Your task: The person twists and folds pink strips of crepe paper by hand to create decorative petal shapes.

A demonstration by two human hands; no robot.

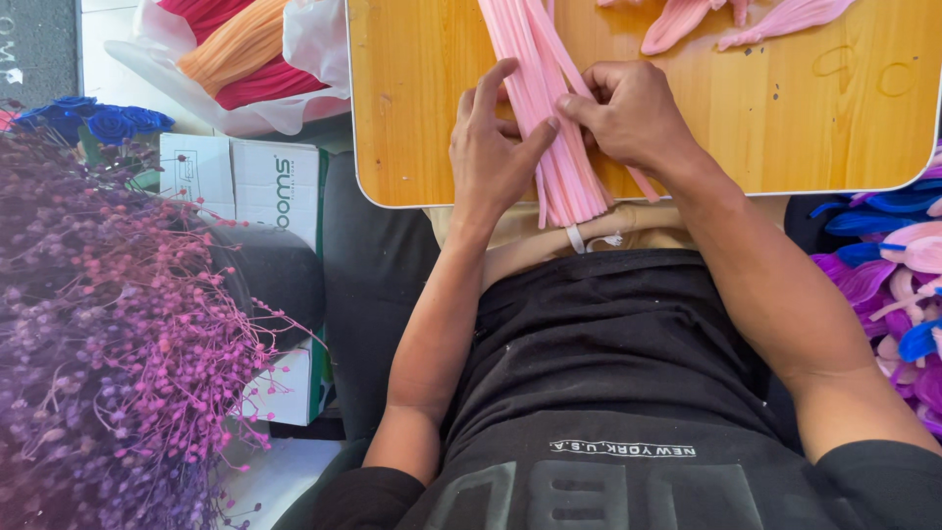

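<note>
A bundle of long pink fuzzy stems [549, 118] lies across a small wooden table [785, 128], its ends hanging over the near edge. My left hand [491, 147] rests on the bundle's left side, thumb pressed against the stems. My right hand [628, 113] pinches a few stems at the bundle's right side between thumb and fingers. Pink petal shapes [726, 18] lie at the far side of the table.
Dried purple and pink flower sprays [118, 344] fill the left. Blue fabric roses [88, 123] and a white cardboard box [245, 182] sit behind them. A plastic bag of orange and red stems [245, 49] lies at top left. Blue, purple and pink petals [898, 265] pile at right.
</note>
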